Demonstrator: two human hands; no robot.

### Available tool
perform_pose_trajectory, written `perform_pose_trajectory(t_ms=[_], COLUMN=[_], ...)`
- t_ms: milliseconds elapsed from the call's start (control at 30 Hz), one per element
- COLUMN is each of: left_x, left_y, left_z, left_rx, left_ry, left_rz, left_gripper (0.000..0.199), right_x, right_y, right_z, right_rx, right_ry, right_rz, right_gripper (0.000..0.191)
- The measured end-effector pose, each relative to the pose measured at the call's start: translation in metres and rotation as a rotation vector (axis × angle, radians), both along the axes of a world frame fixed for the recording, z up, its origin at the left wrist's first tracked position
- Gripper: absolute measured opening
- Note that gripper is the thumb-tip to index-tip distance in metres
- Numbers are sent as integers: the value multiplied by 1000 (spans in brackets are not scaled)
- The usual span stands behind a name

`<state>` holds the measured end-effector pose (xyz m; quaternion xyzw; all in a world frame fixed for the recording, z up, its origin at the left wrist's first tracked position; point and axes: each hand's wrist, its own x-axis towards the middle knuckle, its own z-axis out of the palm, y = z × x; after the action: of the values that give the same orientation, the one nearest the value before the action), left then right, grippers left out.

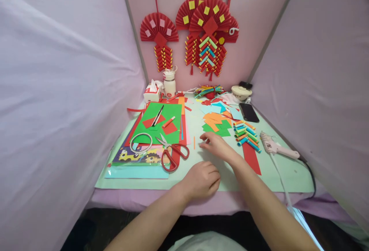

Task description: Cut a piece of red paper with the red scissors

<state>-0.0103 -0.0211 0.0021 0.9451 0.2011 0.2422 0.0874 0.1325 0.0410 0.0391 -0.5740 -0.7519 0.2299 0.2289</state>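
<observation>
My left hand (201, 180) rests on the pale green mat (276, 174) near the front edge, fingers curled in a loose fist with nothing visible in it. My right hand (217, 145) lies flat further back, fingers spread and reaching left toward a thin orange paper strip (194, 142). Nothing is held by it. Red-handled scissors (173, 153) lie just left of both hands. Small orange and green paper squares (216, 122) sit just beyond my right hand. Rolled coloured paper tubes (246, 133) lie in a row to its right, on a red paper strip (251, 157).
A glue gun (273, 147) with its cord lies at the right. A black phone (248, 112) and a bowl (241, 91) are behind it. A stack of coloured paper (157, 128) with tape roll (141, 143), pen and knife is on the left. Red paper fan decorations (201, 35) hang on the back wall.
</observation>
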Motion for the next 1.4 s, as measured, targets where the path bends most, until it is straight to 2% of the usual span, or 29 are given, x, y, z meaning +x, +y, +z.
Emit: perform_pose_trajectory(t_ms=[133,333,533,767,933,1100,1400], left_x=[1,21,28,20,19,18,17], left_y=[3,27,41,36,36,36,37], left_z=[2,-2,-6,-3,-5,-8,-10], left_rx=[35,162,133,59,38,20,26], left_ry=[35,145,105,70,56,26,26], left_rz=[-20,-210,-250,-256,-241,-237,-227], left_gripper=[21,19,18,22,24,24,22], right_x=[-16,-22,-18,-11,-8,-10,-14], right_y=[33,60,63,66,67,68,68], right_z=[-4,-10,-18,-20,-20,-24,-24], right_rx=[-1,-92,-100,-96,-24,-9,-26], right_ry=[-152,-220,-159,-43,-81,-113,-112], right_rz=[100,126,134,126,99,137,102], right_gripper=[39,28,15,17,23,18,13])
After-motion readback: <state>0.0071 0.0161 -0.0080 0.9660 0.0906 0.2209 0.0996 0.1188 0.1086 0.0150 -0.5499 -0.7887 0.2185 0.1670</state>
